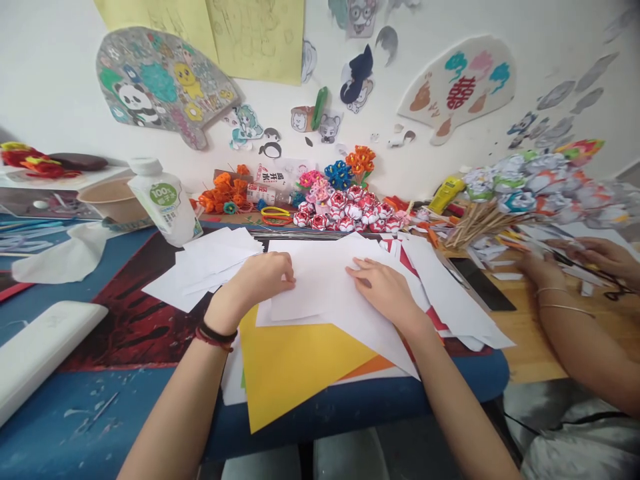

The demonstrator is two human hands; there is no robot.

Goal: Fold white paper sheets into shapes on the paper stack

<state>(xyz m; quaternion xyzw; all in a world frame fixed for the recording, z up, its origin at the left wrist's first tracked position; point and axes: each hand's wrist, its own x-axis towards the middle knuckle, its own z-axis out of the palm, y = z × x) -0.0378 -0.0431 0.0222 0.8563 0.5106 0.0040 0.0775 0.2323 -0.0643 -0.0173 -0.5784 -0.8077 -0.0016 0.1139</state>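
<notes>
Several white paper sheets (310, 273) overlap in front of me, on top of a yellow sheet (295, 367) and a sliver of orange paper (367, 367). My left hand (265, 277) is curled at the left edge of the upper white sheet, thumb and fingers pinched together at its border. My right hand (383, 287) lies on the white paper with its fingers stretched out, pressing nothing but the sheet. Left of my hands is a pile of smaller white paper pieces (205, 263). More long white sheets (445, 287) lie to the right.
Behind the paper stand paper flowers (345, 207) and a white bottle (165, 203). A white case (50, 353) lies at left. On the right, a co-worker's hands (545, 267) hold scissors (595, 270) near paper scraps, a dark phone-like slab (483, 283) and bundled sticks (473, 227).
</notes>
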